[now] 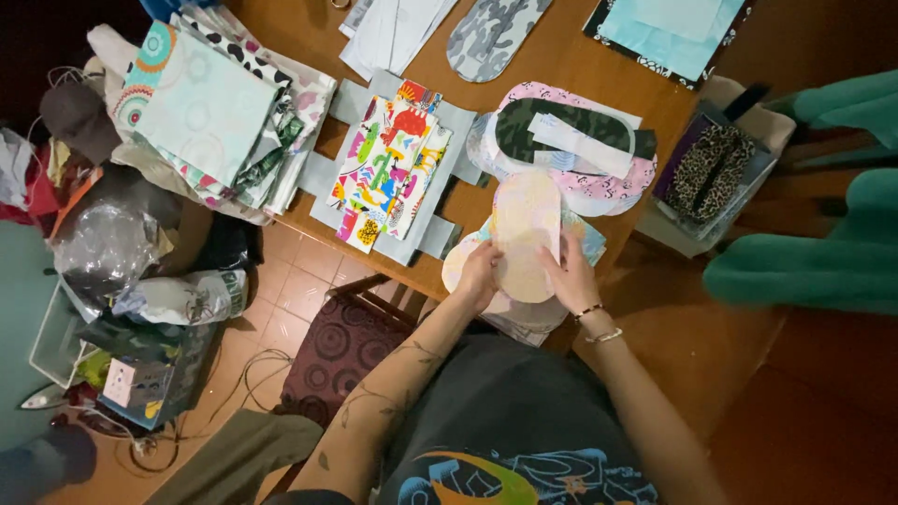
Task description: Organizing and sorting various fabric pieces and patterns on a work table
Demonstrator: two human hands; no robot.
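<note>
1. At the near edge of the wooden table (552, 56), a pale oval fabric piece (526, 220) with soft pink and yellow tints lies on top of a small stack of similar oval pieces (580, 238). Its long axis runs away from the person, nearly straight up the picture.
2. Both hands grip its near end. The left hand (480, 273) pinches the left edge with curled fingers; the right hand (571, 276), with two bracelets at the wrist, holds the right edge, fingers partly closed on the cloth. The two hands are about equally close, so the piece stretches away from both of them across the table.
3. Just beyond the piece sits a pink patterned oval stack (603, 187) topped by a dark green camouflage oval (561, 126) with a white strip across it.
4. To the left of the hands, bright cartoon-print fabric (388, 164) in red, green and yellow rests on grey cut cloth (449, 122).
5. Further left is a folded pile of pastel fabrics (201, 103) with circle motifs. A grey camouflage oval (491, 33) and light blue sheets (669, 33) lie at the far edge.
6. Right of the table, a leopard-print pouch (711, 168) sits in an open bag. On the tiled floor to the left are a crumpled clear plastic bag (103, 243), a white printed sack (182, 297) and a small boxed package (126, 382) with a white label; its print is too small to make out.
</note>
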